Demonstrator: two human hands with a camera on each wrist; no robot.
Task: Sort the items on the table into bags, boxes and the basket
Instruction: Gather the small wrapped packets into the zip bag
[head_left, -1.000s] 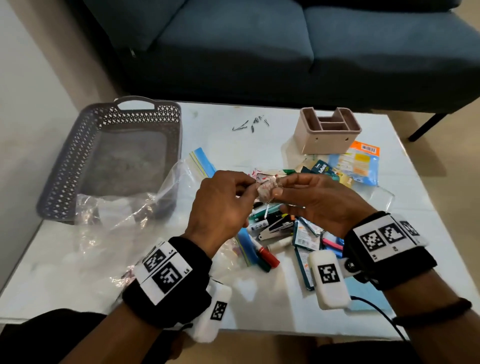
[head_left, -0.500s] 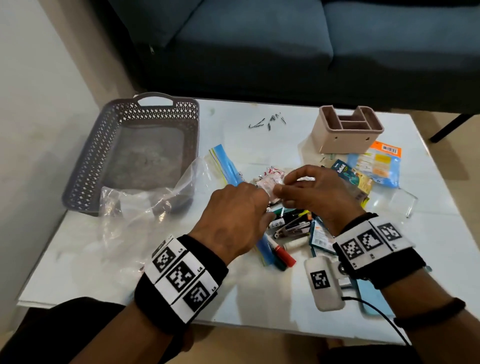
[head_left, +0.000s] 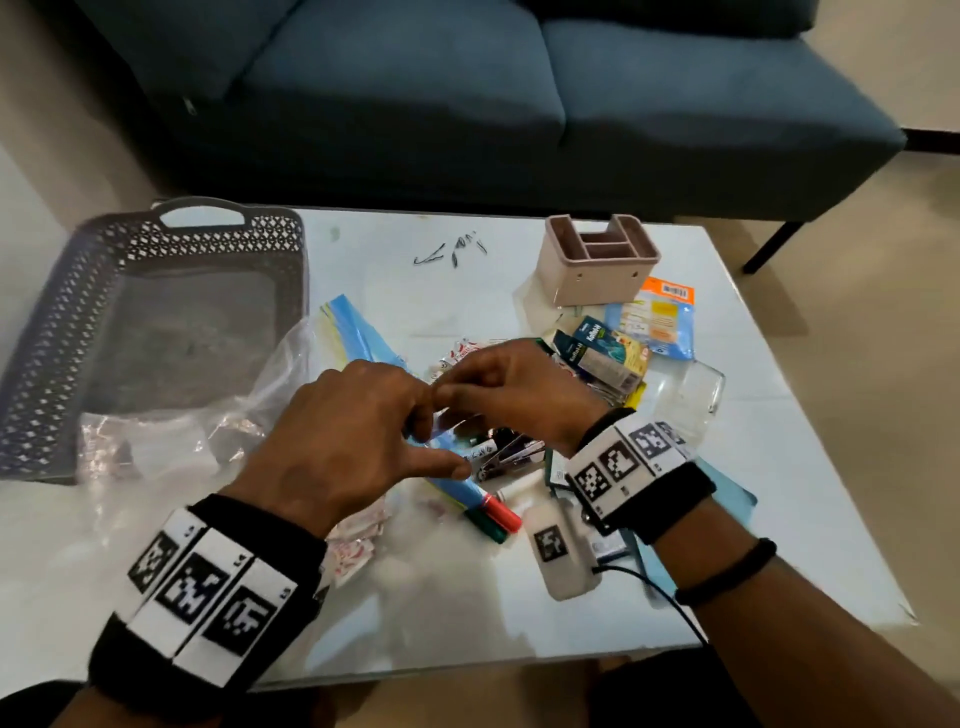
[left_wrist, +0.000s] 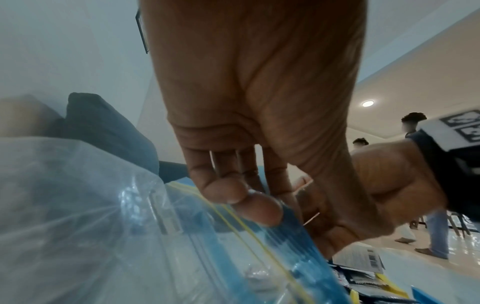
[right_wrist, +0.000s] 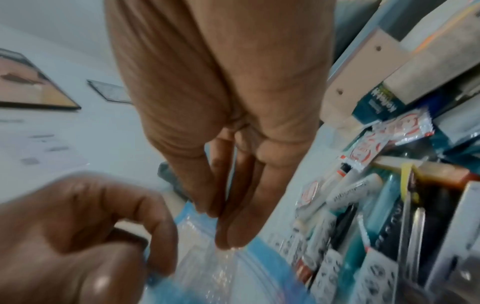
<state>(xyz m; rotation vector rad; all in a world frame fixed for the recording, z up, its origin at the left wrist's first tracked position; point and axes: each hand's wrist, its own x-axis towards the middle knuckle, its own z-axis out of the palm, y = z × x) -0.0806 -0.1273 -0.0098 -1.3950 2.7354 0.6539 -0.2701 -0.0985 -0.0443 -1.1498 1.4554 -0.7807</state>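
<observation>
Each wrist wears a wide black band (head_left: 208, 597) carrying white tiles printed with black square codes. A white camera block (head_left: 558, 553) with its own code tag hangs under the right wrist, trailing a thin black cable (head_left: 670, 603). A black cord bracelet (head_left: 727, 571) circles the right forearm.

A dark blue sofa (head_left: 467, 93) is standing behind the white table (head_left: 467, 597) on a beige floor (head_left: 883, 249); a recessed ceiling light (left_wrist: 368, 103) is glowing.
</observation>
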